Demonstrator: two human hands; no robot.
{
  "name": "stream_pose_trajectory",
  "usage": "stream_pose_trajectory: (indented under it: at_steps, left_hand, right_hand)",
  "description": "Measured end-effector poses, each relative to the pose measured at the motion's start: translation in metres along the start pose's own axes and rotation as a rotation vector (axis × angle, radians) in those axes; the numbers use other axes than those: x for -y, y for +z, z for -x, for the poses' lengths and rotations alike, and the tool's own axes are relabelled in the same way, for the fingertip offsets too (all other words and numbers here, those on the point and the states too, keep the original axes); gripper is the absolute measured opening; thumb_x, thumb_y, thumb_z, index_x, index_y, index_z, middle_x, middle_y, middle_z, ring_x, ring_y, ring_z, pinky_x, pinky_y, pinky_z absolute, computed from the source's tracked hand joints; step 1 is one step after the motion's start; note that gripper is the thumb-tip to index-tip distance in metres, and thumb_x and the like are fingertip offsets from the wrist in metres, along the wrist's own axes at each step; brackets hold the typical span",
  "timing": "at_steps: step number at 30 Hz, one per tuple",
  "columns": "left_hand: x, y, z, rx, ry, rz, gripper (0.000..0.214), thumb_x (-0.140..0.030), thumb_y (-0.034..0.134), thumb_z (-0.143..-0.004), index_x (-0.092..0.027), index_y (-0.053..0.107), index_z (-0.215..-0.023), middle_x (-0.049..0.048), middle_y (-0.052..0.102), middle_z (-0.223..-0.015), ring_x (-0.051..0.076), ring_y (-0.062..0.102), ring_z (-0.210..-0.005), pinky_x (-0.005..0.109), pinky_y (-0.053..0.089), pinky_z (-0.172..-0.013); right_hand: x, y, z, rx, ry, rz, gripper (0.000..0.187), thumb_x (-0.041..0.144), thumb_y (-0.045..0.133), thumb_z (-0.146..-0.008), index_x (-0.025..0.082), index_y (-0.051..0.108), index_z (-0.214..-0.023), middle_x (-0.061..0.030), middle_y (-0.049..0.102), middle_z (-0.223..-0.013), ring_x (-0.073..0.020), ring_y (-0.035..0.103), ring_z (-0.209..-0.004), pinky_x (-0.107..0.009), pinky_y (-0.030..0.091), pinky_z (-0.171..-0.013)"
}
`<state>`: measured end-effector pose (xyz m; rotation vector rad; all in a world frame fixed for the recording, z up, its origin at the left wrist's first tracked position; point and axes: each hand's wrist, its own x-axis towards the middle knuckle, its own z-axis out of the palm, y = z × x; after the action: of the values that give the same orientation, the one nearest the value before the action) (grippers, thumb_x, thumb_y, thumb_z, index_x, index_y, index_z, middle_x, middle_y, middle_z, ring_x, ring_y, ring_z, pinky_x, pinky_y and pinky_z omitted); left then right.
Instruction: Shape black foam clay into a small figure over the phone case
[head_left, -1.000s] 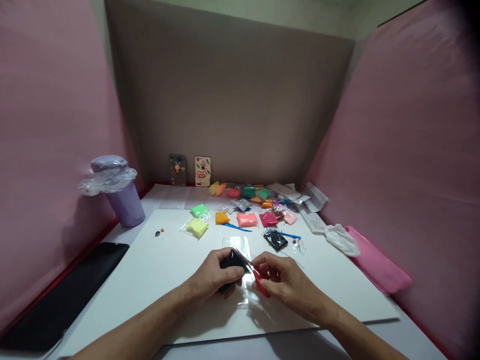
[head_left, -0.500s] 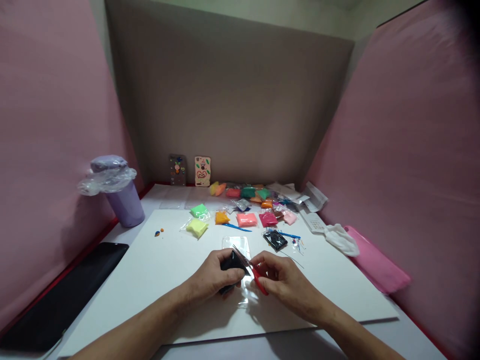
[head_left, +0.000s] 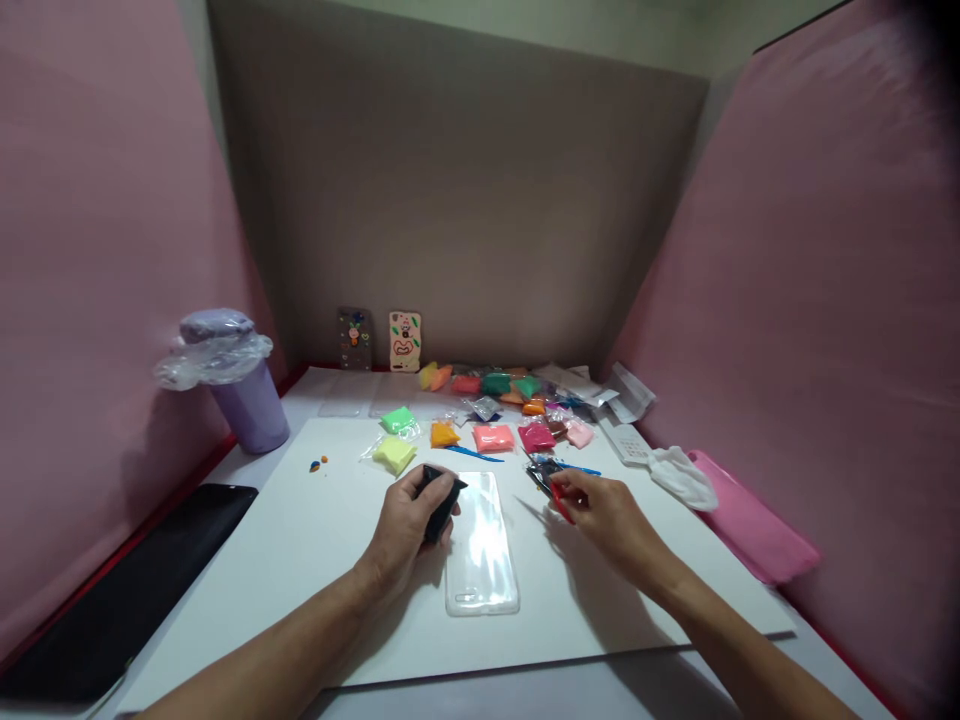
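My left hand (head_left: 409, 522) is closed around a black clay packet (head_left: 441, 512), with a pointed corner of it sticking out to the right. The red-handled scissors (head_left: 561, 503) are in my right hand (head_left: 600, 505), their blades apart and clear of the packet. Between my hands a clear phone case (head_left: 484, 560) lies flat on the white board (head_left: 315, 570). Just behind the scissors is a second black packet (head_left: 541, 474), partly covered by them.
Several bright clay packets (head_left: 493, 438) and blue tools (head_left: 472, 454) lie at the board's back. Two decorated phone cases (head_left: 405, 342) stand against the back wall. A purple bin (head_left: 251, 405) and black mat (head_left: 135, 590) are left; a pink case (head_left: 750, 520) is right.
My right hand has drawn the scissors away from the packet, to the right and up. My left hand has moved left with the black packet, uncovering the clear phone case.
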<state>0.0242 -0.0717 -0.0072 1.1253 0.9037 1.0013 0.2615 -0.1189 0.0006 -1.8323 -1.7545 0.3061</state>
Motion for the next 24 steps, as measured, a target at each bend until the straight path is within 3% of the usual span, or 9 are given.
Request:
stream_pose_trajectory:
  at_steps: [5,10,18,24]
  left_hand:
    - [0.001,0.001,0.000,-0.017,-0.005,0.001,0.027,-0.044,0.057,-0.081,-0.017,0.053,-0.082,-0.0025,0.055,-0.061,0.007,0.046,-0.041,0.015,0.029,-0.034]
    - [0.001,0.002,0.003,0.005,0.003,-0.053,0.028,-0.045,0.057,-0.081,-0.018,0.052,-0.080,-0.0030,0.055,-0.062,0.008,0.049,-0.041,0.016,0.031,-0.035]
    - [0.003,0.000,0.001,-0.019,0.006,-0.061,0.027,-0.044,0.057,-0.081,-0.018,0.053,-0.080,-0.0023,0.056,-0.063,0.009,0.049,-0.044,0.018,0.037,-0.039]
    - [0.003,0.000,0.001,-0.024,0.001,-0.068,0.027,-0.045,0.057,-0.080,-0.018,0.054,-0.079,-0.0023,0.056,-0.064,0.008,0.049,-0.046,0.018,0.039,-0.040]
  right_hand:
    - [-0.020,-0.026,-0.006,-0.043,0.011,0.214,0.024,0.011,0.046,-0.075,0.020,0.067,-0.082,-0.0058,0.066,-0.070,-0.0200,0.058,-0.067,-0.028,0.035,-0.059]
    - [-0.046,-0.038,-0.011,-0.035,0.085,0.424,0.019,0.008,0.047,-0.073,0.018,0.063,-0.069,-0.0079,0.065,-0.068,-0.0196,0.055,-0.064,-0.028,0.027,-0.055]
    - [-0.077,-0.044,-0.017,-0.044,0.204,0.587,0.014,0.012,0.050,-0.072,0.017,0.060,-0.065,-0.0096,0.064,-0.069,-0.0185,0.052,-0.060,-0.028,0.022,-0.052]
    - [-0.091,-0.033,-0.020,0.003,0.203,0.569,0.017,0.005,0.048,-0.067,0.016,0.058,-0.058,-0.0070,0.062,-0.063,-0.0142,0.048,-0.054,-0.026,0.023,-0.051]
